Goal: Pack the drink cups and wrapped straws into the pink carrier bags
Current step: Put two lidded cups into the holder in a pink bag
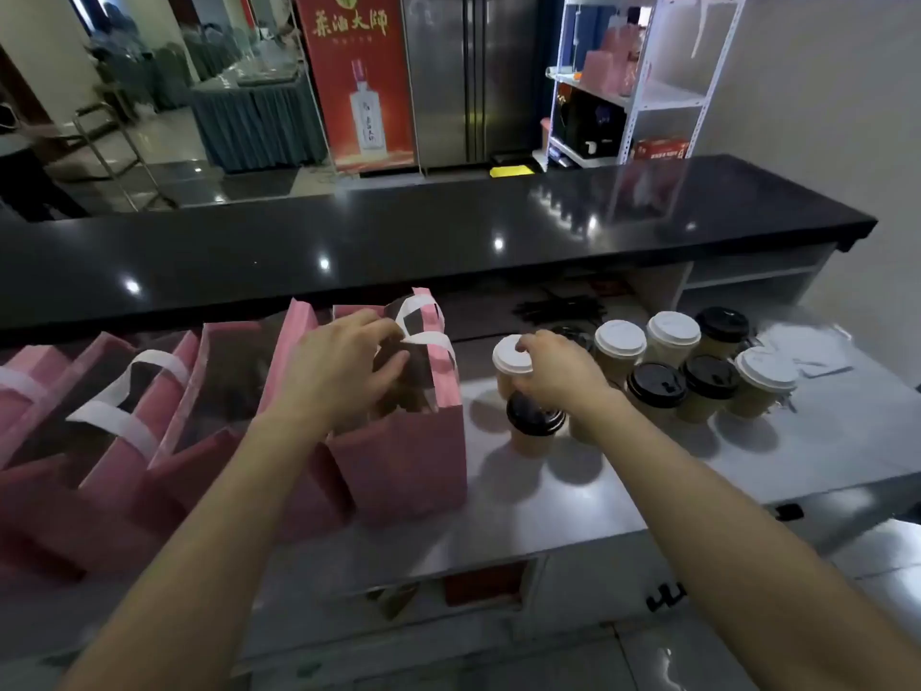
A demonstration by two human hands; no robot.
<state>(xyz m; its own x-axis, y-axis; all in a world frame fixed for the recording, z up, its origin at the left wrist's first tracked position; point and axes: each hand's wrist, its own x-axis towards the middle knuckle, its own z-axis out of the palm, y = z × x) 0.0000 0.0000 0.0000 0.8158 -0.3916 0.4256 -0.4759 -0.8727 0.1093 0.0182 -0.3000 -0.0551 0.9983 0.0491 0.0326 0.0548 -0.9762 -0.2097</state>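
Head view, and both hands are busy over the steel bench (pixel 623 496). Left hand (pixel 344 371) is at the mouth of the open pink carrier bag (pixel 413 461), fingers (pixel 393 369) curled over the bag's near rim, just below its white handles (pixel 423 336). What sits inside that bag is dark and blurred; too hard to make out. Right hand (pixel 558 374) hangs over two cups just right of the bag: its fingers are bent downward, the thumb touching the lid of the white-lidded cup (pixel 511 364), the rest of the hand covering the top of the black-lidded cup (pixel 533 423) in front. Whether it truly grips either cup, I cannot tell; the fingertips are hidden behind the hand itself.

Moving outward: further right stands a cluster of drink cups (pixel 697 366), some white-lidded, some black-lidded, all upright and close together, tan liquid showing through the sides. Behind them, under the black counter (pixel 448 241), lies a dark pile of wrapped straws (pixel 558 309), smeared and hard to read. Left of the open bag, a row of more pink bags (pixel 124 421) stands side by side, touching, one with a white handle drooping across it; their contents are in shadow. The leftmost bag is cut off by the frame edge.
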